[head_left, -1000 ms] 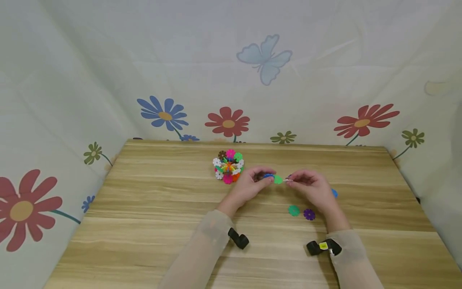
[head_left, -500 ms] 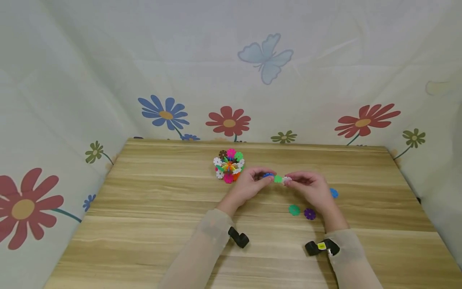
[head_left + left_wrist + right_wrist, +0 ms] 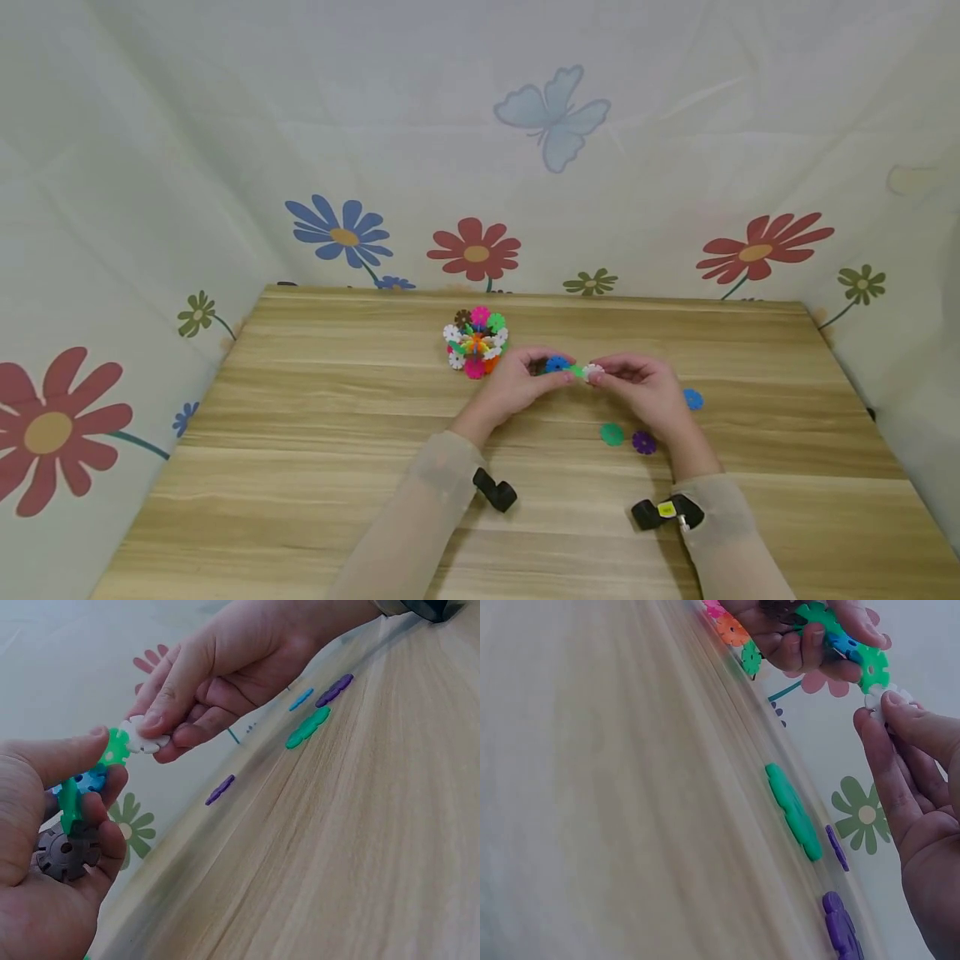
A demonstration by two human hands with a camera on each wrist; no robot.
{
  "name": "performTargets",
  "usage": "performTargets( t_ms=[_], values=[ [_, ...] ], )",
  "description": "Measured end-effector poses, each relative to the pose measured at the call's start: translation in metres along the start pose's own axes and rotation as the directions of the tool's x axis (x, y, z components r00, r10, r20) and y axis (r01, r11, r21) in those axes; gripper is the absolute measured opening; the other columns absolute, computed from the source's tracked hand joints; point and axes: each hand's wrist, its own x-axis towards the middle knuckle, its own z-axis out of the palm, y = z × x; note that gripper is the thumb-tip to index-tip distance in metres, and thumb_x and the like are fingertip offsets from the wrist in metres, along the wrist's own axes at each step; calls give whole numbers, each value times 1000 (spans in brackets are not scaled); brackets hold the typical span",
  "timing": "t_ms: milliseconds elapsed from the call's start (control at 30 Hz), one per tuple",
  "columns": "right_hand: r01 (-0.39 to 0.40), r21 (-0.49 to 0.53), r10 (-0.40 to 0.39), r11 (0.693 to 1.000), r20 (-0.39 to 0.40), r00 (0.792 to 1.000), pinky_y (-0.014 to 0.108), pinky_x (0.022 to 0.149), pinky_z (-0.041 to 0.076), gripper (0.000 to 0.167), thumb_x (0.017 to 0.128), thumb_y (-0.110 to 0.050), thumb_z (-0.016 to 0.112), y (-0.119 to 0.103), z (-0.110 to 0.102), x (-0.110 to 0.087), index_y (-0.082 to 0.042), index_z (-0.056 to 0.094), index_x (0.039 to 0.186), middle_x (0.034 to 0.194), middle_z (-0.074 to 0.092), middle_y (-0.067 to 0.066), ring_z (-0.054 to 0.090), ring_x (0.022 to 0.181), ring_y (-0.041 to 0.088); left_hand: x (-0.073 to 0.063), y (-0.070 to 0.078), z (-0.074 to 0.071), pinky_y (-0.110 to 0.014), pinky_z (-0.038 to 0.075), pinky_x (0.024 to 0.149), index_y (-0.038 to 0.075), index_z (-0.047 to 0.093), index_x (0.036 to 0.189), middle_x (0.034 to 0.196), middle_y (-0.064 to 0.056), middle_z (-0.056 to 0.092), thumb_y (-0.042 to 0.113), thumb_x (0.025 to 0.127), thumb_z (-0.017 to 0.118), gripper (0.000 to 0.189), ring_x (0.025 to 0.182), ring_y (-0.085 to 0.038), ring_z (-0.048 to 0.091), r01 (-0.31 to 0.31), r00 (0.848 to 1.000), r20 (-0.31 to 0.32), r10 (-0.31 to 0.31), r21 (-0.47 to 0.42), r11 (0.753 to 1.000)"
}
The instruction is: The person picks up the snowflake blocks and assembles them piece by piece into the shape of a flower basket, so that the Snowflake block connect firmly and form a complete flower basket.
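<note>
My left hand (image 3: 517, 383) holds a short chain of notched plastic snowflake discs: a brown disc (image 3: 67, 853), a green disc (image 3: 70, 804), a blue disc (image 3: 91, 780) and a lighter green disc (image 3: 116, 747) at the outer end. Thumb and fingers of my right hand (image 3: 648, 390) pinch a white snowflake disc (image 3: 141, 738). Its edge meets the lighter green disc between the two hands. Both hands are raised over the wooden table. Part of the chain is hidden in the left palm.
On the table (image 3: 315, 433) lie a teal disc (image 3: 612, 434), a purple disc (image 3: 643, 442) and a blue disc (image 3: 693, 400). Another purple disc (image 3: 220, 790) lies farther back. A many-coloured disc assembly (image 3: 476, 367) stands left of the hands. A flower-printed curtain (image 3: 645, 167) surrounds the table.
The white disc has turned from edge-on to show its face and has come against the lighter green disc. The left hand's chain has tilted slightly, showing more of the blue disc.
</note>
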Motion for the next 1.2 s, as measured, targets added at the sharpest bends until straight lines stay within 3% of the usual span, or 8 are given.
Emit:
performTargets(
  t_ms=[300, 500, 633, 767, 867, 1033, 1100, 1200],
  values=[
    [34, 79, -35, 996, 17, 999, 24, 83, 63, 7, 95, 9, 80, 2, 3, -1, 9, 80, 102, 104, 82, 7, 76, 93, 9, 0, -1, 2, -27, 60, 85, 6, 83, 121, 118, 0, 81, 15, 97, 86, 25, 104, -15, 72, 17, 1000, 2, -17, 27, 999],
    [-11, 66, 8, 998, 45, 999, 26, 84, 63, 21, 98, 1, 80, 1, 3, 1, 12, 76, 115, 102, 82, 0, 77, 92, 12, 0, -2, 3, -26, 59, 85, 5, 81, 120, 116, -2, 80, 15, 99, 84, 23, 99, -13, 72, 23, 1000, 8, -23, -12, 1000],
    [-60, -6, 60, 998, 60, 996, 24, 88, 61, 32, 99, -8, 82, -1, -3, 2, 7, 75, 126, 114, 81, 7, 76, 99, 11, 1, -5, 2, -25, 59, 84, 5, 78, 119, 114, -3, 78, 16, 100, 83, 22, 95, -13, 71, 32, 999, 8, -32, -37, 999],
    [-61, -149, 62, 987, 2, 998, 19, 92, 57, 31, 103, -12, 78, 0, -12, 2, 2, 75, 130, 127, 76, 17, 72, 112, 16, 2, -7, 0, -28, 56, 78, 6, 78, 117, 104, -1, 75, 17, 101, 82, 20, 88, -19, 67, 60, 997, -37, -64, -96, 994],
    [-31, -299, 23, 954, -29, 999, 27, 99, 57, 29, 106, -12, 74, 3, -17, 3, -1, 74, 133, 132, 74, 20, 70, 119, 26, 1, -7, -1, -30, 55, 74, 5, 77, 115, 98, -1, 74, 16, 102, 80, 17, 82, -23, 64, 76, 994, -63, -86, -145, 986],
    [-2, -454, -4, 891, -12, 1000, 57, 107, 53, 35, 104, -7, 75, 7, -20, 6, -1, 72, 138, 137, 69, 23, 66, 125, 42, 1, -6, -1, -29, 51, 68, 6, 77, 115, 98, -8, 73, 18, 104, 77, 16, 76, -23, 59, 99, 990, -79, -114, -173, 980],
    [-6, -488, 5, 873, -3, 1000, 60, 105, 53, 36, 102, -7, 77, 8, -20, 6, -1, 72, 138, 135, 69, 24, 65, 122, 42, 1, -5, -1, -29, 47, 63, 7, 78, 118, 98, -17, 71, 19, 106, 75, 17, 72, -21, 57, 106, 989, -86, -122, -175, 979],
    [-21, -532, 28, 847, 6, 1000, 54, 99, 53, 36, 101, -10, 80, 9, -20, 6, -1, 75, 135, 130, 69, 23, 65, 115, 39, 2, -5, -1, -29, 42, 58, 10, 80, 124, 96, -27, 64, 22, 109, 71, 21, 66, -18, 54, 118, 987, -91, -136, -184, 976]
  ],
)
